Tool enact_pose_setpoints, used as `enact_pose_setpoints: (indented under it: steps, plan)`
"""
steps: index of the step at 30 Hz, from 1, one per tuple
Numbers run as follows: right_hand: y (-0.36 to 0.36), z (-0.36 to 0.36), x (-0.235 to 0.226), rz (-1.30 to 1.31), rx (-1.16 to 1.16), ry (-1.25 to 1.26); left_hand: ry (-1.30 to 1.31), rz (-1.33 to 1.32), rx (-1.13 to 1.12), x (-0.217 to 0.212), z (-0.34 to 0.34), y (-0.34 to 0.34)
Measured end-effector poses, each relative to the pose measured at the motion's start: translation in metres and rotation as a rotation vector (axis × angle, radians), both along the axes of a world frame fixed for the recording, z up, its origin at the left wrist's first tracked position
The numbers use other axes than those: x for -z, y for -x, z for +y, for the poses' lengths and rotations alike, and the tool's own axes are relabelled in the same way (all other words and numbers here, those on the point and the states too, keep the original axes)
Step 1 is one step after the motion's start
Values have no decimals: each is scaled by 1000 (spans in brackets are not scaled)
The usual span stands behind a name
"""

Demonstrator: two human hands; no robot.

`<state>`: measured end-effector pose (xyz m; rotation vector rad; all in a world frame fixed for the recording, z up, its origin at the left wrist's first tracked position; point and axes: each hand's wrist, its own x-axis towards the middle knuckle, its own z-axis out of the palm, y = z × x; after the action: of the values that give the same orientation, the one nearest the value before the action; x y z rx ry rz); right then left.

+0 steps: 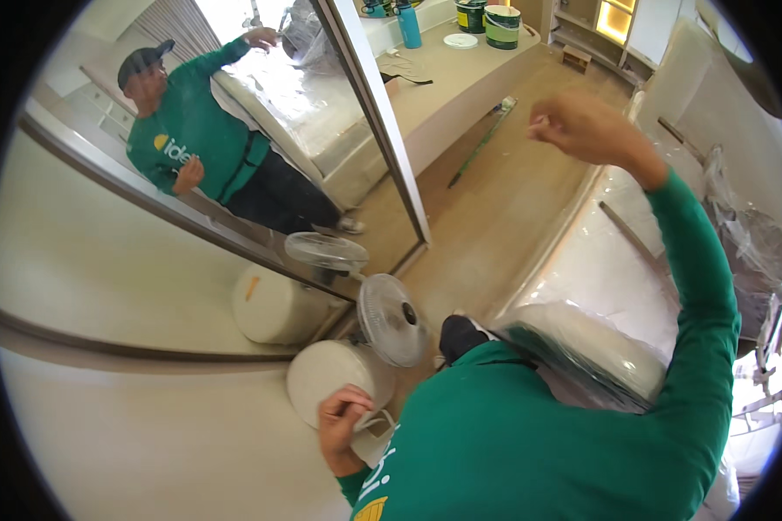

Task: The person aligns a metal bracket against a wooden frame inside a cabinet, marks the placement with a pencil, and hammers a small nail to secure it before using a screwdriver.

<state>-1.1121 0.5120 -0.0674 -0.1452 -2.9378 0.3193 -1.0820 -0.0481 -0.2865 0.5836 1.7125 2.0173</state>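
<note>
My right hand is raised at the upper right, its fingers curled in. No object shows in it, and it hangs over the floor near the plastic-wrapped bed. My left hand is held low, fingers bent toward the thumb, also with no object visible. It is nearest a round white drum-shaped stool and a thin pale handle-like loop, whose contact with the hand I cannot tell. A fan with a clear round cage stands beside the stool. The large mirror reflects me with one arm raised.
Along the far wall runs a long counter with a blue bottle, a paint bucket and a white lid. A green pole lies on the wooden floor. A plastic-wrapped cushion lies by the bed.
</note>
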Motion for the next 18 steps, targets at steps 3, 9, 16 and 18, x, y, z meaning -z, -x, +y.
enact_pose_setpoints:
  steps: [3,9,16,18]
  plan:
    - [85,84,126,-279,23,61,24,-119,14,-11,27,-5]
    - [54,286,557,-618,347,246,116,-166,-237,-39,73,24]
    - [-80,104,732,-1356,762,1100,-50,-7,-275,-13,166,110]
    - [-78,60,667,-1149,833,1285,18,-41,-71,-19,232,168]
